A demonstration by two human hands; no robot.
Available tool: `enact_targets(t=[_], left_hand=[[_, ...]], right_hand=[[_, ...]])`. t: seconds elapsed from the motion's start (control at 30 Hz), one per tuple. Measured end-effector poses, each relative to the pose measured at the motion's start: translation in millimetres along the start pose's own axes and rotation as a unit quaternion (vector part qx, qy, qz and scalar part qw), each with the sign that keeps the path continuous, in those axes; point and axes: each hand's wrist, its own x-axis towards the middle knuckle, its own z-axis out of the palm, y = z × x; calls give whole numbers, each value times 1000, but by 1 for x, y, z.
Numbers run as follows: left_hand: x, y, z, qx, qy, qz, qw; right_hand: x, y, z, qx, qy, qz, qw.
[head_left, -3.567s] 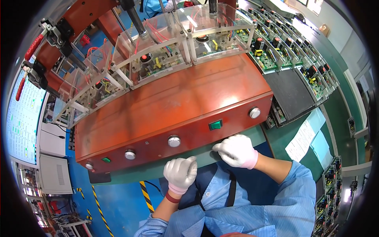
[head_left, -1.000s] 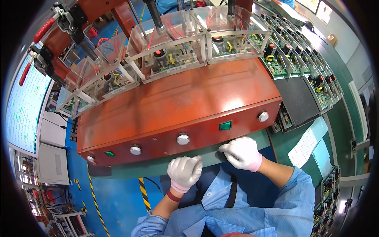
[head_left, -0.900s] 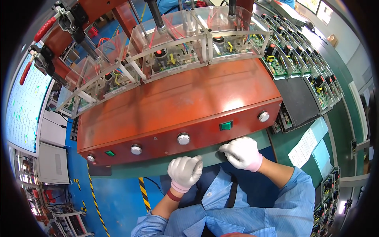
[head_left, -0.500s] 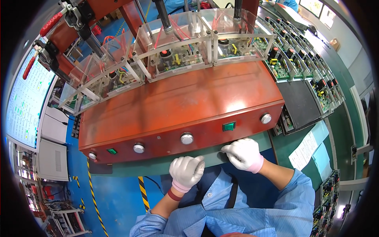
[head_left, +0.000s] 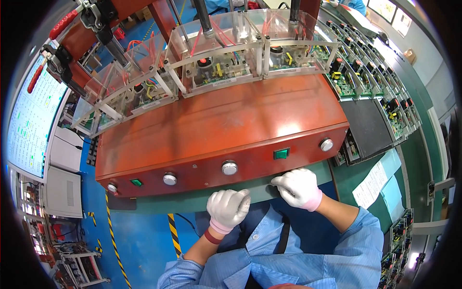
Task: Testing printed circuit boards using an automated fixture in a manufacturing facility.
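Observation:
Both of my hands wear white gloves with pink cuffs. My left hand (head_left: 227,209) is curled into a fist at the front edge of the green work surface (head_left: 192,203), with nothing visible in it. To its right, my right hand (head_left: 297,188) is also closed, fingers curled in, just in front of the red test fixture box (head_left: 216,125). Neither touches the round white buttons on its front, such as the middle button (head_left: 229,167). A green rocker switch (head_left: 281,153) sits just beyond my right hand. Behind the box top, clear plastic covers (head_left: 216,50) enclose circuit boards (head_left: 221,72).
Toggle clamps with red handles (head_left: 65,24) stand at upper left, beside a lit monitor (head_left: 31,125). Rows of circuit boards (head_left: 368,72) fill the right side, near a black panel (head_left: 368,123). Papers (head_left: 373,183) lie on the bench at right.
The red box and covers sit very slightly differently in the picture, as the view shifts a little. Both hands keep their place and closed shape.

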Motion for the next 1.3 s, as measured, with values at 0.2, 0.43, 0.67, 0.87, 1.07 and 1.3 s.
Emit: enact_targets(t=[0.2,0.43,0.67,0.87,1.07,1.3], left_hand=[[0,0,0,0,5,3,1000],[1,1,0,-3,7,5,1000],[1,1,-2,-19,3,4,1000],[-18,-7,-37,-182,-79,-7,980],[-53,-46,-94,-18,-377,-119,918],[-68,-74,-79,96,-417,-221,876]], right_hand=[[0,-1,0,3,1,0,1000],[1,1,1,10,9,-7,1000],[2,-1,-1,2,1,-5,1000],[3,3,-3,3,-10,-9,1000],[1,1,-3,1,-9,1,1000],[0,2,-2,-15,-6,1,1000]])
